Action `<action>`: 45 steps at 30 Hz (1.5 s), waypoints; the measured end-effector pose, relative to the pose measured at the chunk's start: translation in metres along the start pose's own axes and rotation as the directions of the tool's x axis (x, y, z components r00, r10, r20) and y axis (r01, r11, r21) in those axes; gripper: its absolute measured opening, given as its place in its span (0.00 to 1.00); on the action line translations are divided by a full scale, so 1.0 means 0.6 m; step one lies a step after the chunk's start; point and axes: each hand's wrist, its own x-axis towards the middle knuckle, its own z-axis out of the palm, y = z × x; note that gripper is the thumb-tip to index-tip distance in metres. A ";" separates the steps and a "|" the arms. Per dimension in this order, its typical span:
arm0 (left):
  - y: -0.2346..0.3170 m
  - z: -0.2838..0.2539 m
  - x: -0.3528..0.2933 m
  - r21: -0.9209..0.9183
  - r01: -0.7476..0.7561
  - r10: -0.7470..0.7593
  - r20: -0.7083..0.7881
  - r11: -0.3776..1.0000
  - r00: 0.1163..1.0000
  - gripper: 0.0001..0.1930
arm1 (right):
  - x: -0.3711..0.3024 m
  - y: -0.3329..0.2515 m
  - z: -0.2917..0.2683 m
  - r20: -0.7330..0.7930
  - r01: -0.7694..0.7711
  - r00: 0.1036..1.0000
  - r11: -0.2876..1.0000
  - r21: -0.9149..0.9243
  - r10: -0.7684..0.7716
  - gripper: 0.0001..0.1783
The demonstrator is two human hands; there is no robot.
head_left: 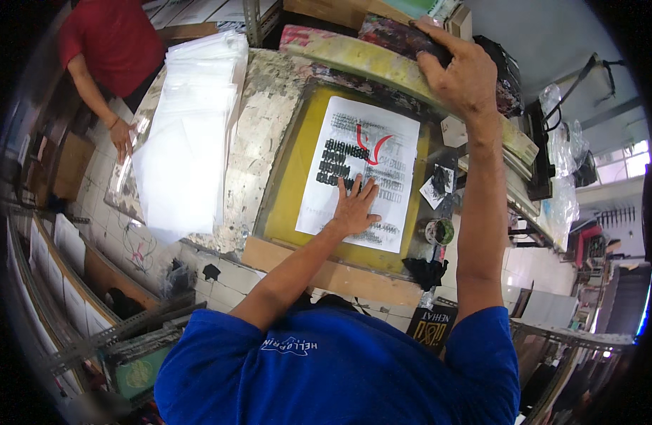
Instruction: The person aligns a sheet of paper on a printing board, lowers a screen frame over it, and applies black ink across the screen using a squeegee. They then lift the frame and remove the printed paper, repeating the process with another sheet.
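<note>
My left hand (355,207) lies flat with its fingers spread on a white printed sheet (323,191). The sheet bears black overlapping lettering and red curved marks. It rests on the yellow mesh of a framed printing screen (292,177). At the far right, my right hand (464,74) reaches across to a dark, ink-stained bar (393,37). Its thumb is on the near side of the bar's end and its index finger on the far side; the other fingers are hidden. A yellowish stained wooden beam (340,51) runs along the screen's far edge.
A tall stack of white translucent sheets (188,134) stands left of the screen on the stained table (259,127). A co-worker's hand (120,139) touches the table's left edge. A small ink tub (439,231) and a black rag (425,271) sit at the screen's right.
</note>
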 end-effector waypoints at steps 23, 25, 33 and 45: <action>-0.185 -0.093 -0.258 -0.725 0.080 -0.532 -0.422 0.684 0.734 0.45 | -0.459 -0.110 0.202 0.506 -0.417 0.834 0.851 0.319 0.219 0.36; -0.198 -0.078 -0.267 -0.546 0.147 -0.466 -0.508 0.825 0.725 0.45 | -0.455 -0.133 0.205 0.610 -0.368 0.770 0.911 0.187 0.186 0.42; -0.191 -0.095 -0.266 -0.456 0.250 -0.471 -0.475 0.854 0.744 0.43 | -0.463 -0.106 0.275 0.675 -0.333 0.681 0.941 -0.061 0.285 0.51; -0.193 -0.091 -0.277 -0.493 0.272 -0.500 -0.419 0.826 0.758 0.40 | -0.275 0.159 0.486 0.406 -0.251 0.876 0.965 -0.079 0.261 0.50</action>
